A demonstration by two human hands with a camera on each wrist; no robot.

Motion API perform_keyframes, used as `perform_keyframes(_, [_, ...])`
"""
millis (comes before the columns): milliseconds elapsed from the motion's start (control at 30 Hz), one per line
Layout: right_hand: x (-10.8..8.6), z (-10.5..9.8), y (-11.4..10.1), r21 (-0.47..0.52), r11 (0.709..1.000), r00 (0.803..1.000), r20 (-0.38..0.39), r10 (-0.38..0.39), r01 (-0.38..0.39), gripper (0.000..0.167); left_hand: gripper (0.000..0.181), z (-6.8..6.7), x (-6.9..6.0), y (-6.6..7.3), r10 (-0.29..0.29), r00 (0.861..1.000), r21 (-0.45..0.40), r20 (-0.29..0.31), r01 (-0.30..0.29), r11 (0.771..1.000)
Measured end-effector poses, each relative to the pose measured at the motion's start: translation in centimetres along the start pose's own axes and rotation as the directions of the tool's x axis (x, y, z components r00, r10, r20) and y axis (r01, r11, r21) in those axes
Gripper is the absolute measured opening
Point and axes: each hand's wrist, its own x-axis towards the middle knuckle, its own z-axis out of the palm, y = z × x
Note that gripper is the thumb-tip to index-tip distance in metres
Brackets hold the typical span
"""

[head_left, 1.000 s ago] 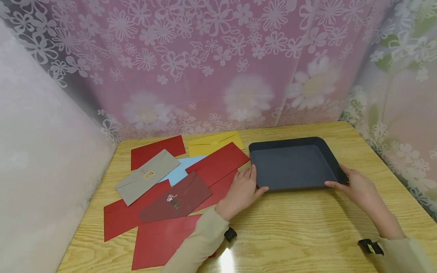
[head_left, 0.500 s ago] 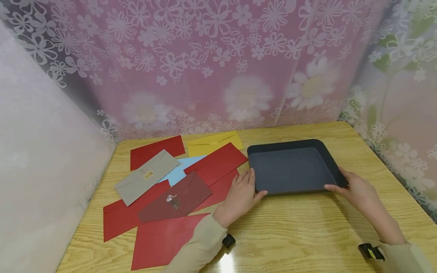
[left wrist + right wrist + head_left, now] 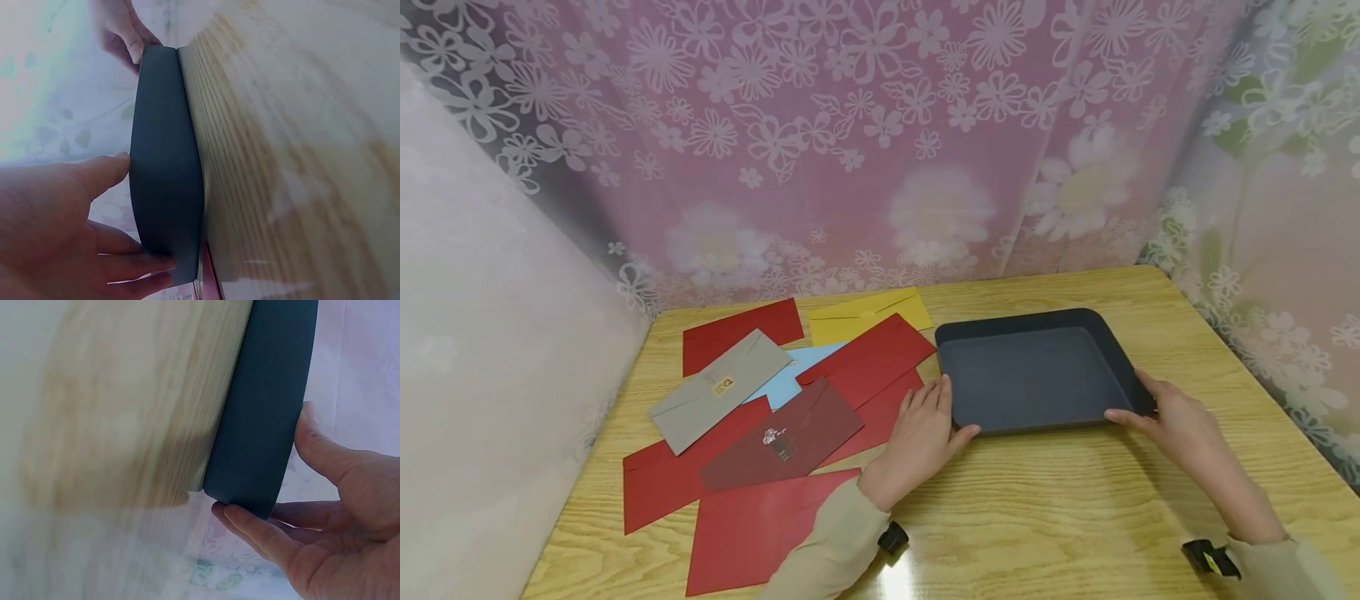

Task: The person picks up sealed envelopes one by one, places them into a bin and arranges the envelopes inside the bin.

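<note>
In the head view, held a dark, shallow, rectangular tray (image 3: 1037,375) by its two near corners, on or just over the wooden table (image 3: 1052,517); could not tell which. At the tray's near left corner, pinched with the left hand (image 3: 913,437), fingers slightly parted along the outside of the left wall, thumb stretched out to the near side. At the tray's near right corner, pinched with the right hand (image 3: 1183,429), thumb on the near rim, other fingers mostly hidden behind the right wall. Saw a red envelope (image 3: 872,358) just beside the tray's left wall, touching or nearly so at one tip. Saw a yellow envelope (image 3: 880,307) near the tray's far left corner and, farther left of the tray, overlapping, a light blue envelope (image 3: 786,383), a grey envelope (image 3: 718,396) and a maroon envelope (image 3: 820,425), among more red ones. Beyond the tray, saw a flowered curtain (image 3: 835,192).

In the left wrist view, braced the thumb tip at the tray's rim, with slightly spread fingers round the left end. Glimpsed a red sliver beside the tray's base.

In the right wrist view, set the thumb tip on the tray's rim, with fingertips opposite, near the bottom corner.
</note>
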Motion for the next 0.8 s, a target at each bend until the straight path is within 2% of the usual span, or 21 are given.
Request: perform_keyframes(800, [-0.7, 0.6, -1.1, -0.015, 1.0, 1.0, -0.024, -0.014, 0.014, 0.101, 0.078, -0.2, -1.3, -0.7, 0.001, 1.0, -0.021, -0.007, -0.001, 1.0])
